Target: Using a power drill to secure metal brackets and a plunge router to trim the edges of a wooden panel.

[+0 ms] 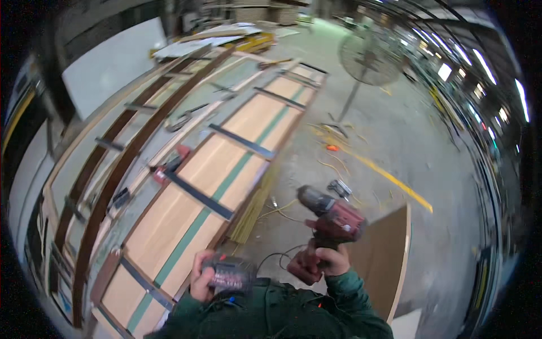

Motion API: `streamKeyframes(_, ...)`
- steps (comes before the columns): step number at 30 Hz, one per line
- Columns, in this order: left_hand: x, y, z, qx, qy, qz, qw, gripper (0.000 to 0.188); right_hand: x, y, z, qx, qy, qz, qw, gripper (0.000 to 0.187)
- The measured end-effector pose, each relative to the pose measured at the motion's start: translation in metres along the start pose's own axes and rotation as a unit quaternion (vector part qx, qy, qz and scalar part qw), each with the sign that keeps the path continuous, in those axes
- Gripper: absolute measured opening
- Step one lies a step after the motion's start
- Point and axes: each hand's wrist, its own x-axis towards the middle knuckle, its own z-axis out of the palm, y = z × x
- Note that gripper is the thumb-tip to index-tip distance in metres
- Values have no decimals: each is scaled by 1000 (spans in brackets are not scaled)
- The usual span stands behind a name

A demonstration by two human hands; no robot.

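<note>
In front of me my right hand is wrapped around the handle of a red and black cordless drill. The drill is raised, its dark nose pointing to the far left. A red block shows at the foot of the handle, partly behind my fingers. My left hand grips a dark battery pack by its left end, apart from the drill. Beside my left hand lies a long wooden panel with dark crossbars and a green stripe along it.
Another red power tool rests at the panel's left edge. Curved dark-brown frame rails lie farther left. A pedestal fan stands ahead. Cables and a small grey device are on the floor. A brown board stands at my right.
</note>
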Motion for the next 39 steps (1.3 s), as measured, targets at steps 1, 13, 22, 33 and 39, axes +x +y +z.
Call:
streamKeyframes(1, 19, -3, 1, -42, 3, -13, 999, 59, 14, -3, -8, -41, 17, -12, 999, 64)
streamKeyframes(13, 115, 0, 9, -359, 112, 72, 924, 75, 404, -45, 66, -694, -223, -375, 572, 67)
streamKeyframes(22, 107, -71, 86, -498, 311, 352, 729, 88, 670, 118, 122, -800, -310, -291, 423, 60)
streamKeyframes(33, 126, -118, 171, -415, 482, 443, 632, 80, 547, 199, 235, -621, -640, -261, 370, 69)
streamKeyframes(39, 118, -115, 172, -340, 525, 428, 653, 75, 543, 222, 247, -687, -585, -188, 388, 80)
